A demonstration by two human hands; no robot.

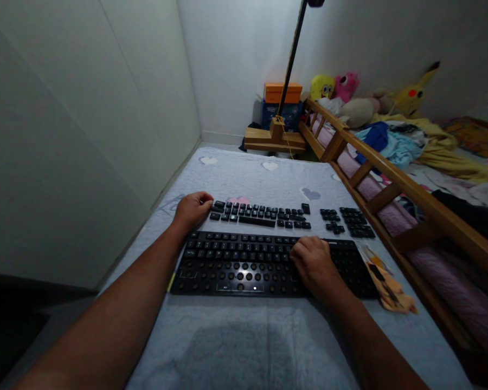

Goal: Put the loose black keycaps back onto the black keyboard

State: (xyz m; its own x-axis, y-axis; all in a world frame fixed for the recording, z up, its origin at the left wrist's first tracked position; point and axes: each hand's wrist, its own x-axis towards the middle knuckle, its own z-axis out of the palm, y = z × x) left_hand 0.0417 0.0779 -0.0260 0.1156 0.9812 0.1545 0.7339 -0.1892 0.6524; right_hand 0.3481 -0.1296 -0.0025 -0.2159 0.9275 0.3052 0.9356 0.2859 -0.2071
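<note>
A black keyboard (244,254) lies on the pale blue cloth, its upper rows with keycaps and its lower rows and right part bare. Beyond it, loose black keycaps (257,221) lie in rows, with more groups of them (354,222) at the right. My left hand (193,210) is at the left end of the loose rows, fingers pressed together beside a keycap; whether they hold one is hidden. My right hand (314,260) rests on the right-centre part of the keyboard, fingers curled down, their tips mostly hidden.
An orange cloth (390,292) with a small dark tool on it lies right of the keyboard. A wooden bed rail (423,211) runs along the right, with plush toys and bedding behind. A wooden stand (274,138) with a black pole is at the far end; a wall is left.
</note>
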